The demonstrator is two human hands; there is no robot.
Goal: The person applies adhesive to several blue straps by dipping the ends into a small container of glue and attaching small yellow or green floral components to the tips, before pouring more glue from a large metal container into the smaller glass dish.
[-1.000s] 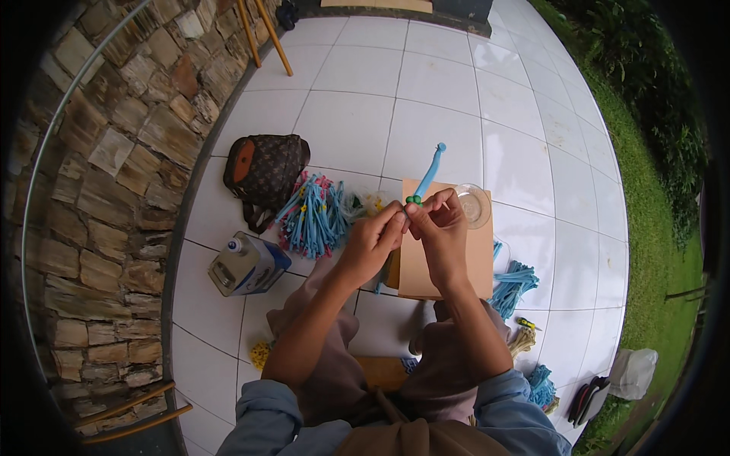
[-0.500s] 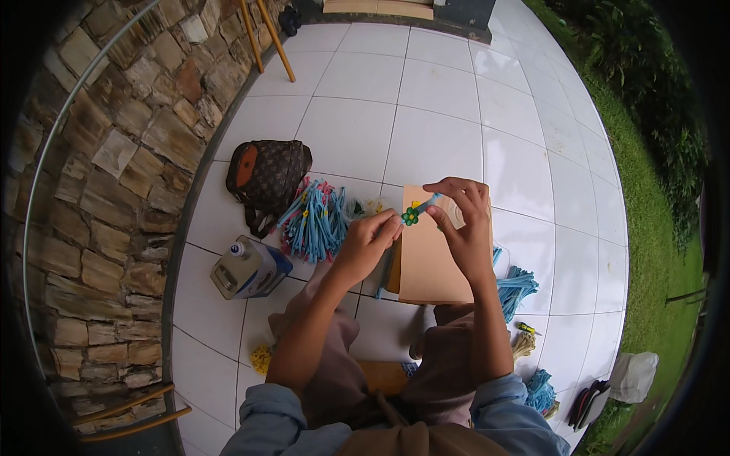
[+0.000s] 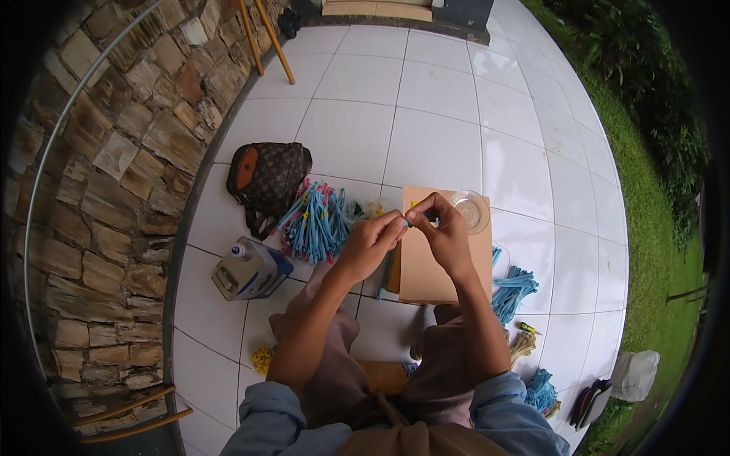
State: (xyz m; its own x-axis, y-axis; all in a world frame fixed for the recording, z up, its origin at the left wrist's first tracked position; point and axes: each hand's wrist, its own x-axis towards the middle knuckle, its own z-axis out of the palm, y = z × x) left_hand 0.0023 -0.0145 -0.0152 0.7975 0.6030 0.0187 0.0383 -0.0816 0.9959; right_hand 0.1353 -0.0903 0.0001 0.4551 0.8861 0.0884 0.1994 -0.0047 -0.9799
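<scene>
Near the centre of the frame, the left hand (image 3: 371,242) and right hand (image 3: 447,234) meet, thumbs and fingers of both pinching a small craft piece (image 3: 408,223), mostly hidden by the fingertips. It sits above the left edge of a brown board (image 3: 441,270), which has a clear round dish (image 3: 471,213) at its upper right corner. Left of centre lie a bundle of blue strips (image 3: 314,224), a dark backpack (image 3: 268,178) and a jug (image 3: 249,272).
</scene>
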